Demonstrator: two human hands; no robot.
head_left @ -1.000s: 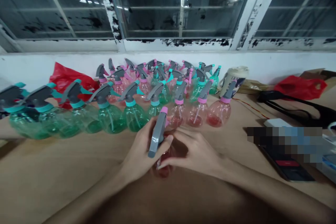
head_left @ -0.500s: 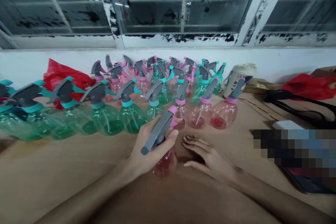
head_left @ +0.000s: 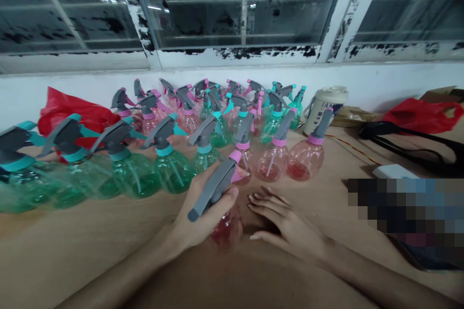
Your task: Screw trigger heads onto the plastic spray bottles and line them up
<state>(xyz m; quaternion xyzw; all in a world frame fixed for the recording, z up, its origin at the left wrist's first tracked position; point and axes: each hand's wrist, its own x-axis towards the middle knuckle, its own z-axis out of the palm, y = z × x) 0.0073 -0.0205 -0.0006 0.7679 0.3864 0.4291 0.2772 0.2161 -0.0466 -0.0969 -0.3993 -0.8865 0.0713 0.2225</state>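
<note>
My left hand (head_left: 203, 207) is wrapped round the neck of a pink spray bottle (head_left: 226, 229) with a grey and pink trigger head. Pink see-through plastic shows below the fingers, near the table's front. To its right, my right hand (head_left: 286, 219) rests on the tabletop with the fingers stretched out, holding nothing. Just beyond the hands runs a front row of bottles: green spray bottles (head_left: 176, 171) with teal collars on the left, then pink spray bottles (head_left: 306, 159) with pink collars on the right.
More pink and green bottles crowd against the white wall, such as a green one (head_left: 273, 125). A paper cup (head_left: 322, 111) stands right of them. Red plastic bags (head_left: 72, 113) lie at both sides. A black strap (head_left: 409, 140) and a white box (head_left: 393, 172) lie on the right.
The view has shifted slightly, so the front row's left end sits lower and further left. My left hand keeps its hold on the pink spray bottle; my right hand stays flat beside it.
</note>
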